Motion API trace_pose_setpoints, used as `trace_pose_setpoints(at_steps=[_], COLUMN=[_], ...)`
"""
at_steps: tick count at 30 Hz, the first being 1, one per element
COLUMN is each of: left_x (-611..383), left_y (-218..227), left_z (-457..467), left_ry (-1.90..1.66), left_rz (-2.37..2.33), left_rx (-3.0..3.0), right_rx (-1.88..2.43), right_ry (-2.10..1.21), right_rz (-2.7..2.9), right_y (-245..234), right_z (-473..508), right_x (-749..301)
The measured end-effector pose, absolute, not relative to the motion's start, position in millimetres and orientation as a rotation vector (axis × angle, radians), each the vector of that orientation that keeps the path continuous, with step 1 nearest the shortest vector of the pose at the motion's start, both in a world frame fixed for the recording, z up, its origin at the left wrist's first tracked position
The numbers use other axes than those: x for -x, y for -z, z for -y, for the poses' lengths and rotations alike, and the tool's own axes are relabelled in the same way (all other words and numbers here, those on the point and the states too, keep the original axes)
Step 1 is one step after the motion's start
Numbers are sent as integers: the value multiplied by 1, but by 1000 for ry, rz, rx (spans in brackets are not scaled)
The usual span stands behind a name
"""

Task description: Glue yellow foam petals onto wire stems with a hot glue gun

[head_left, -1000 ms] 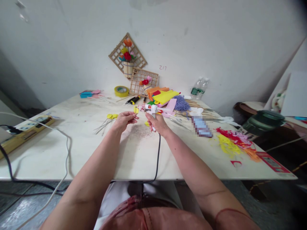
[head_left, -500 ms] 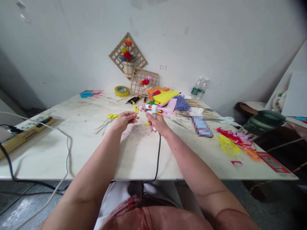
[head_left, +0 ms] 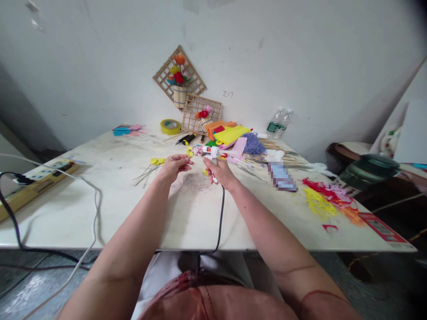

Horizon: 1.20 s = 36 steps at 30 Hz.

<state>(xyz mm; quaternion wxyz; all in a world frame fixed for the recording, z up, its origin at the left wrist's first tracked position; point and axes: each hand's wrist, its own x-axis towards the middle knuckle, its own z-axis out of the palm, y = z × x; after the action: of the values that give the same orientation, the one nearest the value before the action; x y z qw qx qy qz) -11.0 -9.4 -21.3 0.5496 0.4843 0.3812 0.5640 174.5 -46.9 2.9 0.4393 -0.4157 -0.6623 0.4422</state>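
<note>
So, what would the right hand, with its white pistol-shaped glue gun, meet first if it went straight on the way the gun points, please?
Probably the small rounded yellow piece held by the left hand, just ahead of the glue gun; depth is unclear, they may touch.

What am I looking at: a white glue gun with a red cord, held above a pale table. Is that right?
Not quite: the cord is black, not red, as the head view shows. It is a white glue gun, held above a pale table.
</note>
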Motion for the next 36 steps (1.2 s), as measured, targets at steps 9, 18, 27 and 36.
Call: trace_pose_setpoints(at_steps=[9,18,27,36], left_x=[12,13,19,39], left_y=[22,20,18,2], left_z=[8,9,7,7], left_ry=[-1357,-1441,-1526,-1813], left_rz=[-925,-933,-933,-917], left_rx=[-1150,-1070,-1017,-885], right_rx=[1014,966,1237,1494], right_ry=[-1072,-1029,-360,21], right_rz=[1584,1638,2020,2465], right_y=[0,1,10,15], right_z=[44,47,45,51], right_x=[-174,-172,-173,-163])
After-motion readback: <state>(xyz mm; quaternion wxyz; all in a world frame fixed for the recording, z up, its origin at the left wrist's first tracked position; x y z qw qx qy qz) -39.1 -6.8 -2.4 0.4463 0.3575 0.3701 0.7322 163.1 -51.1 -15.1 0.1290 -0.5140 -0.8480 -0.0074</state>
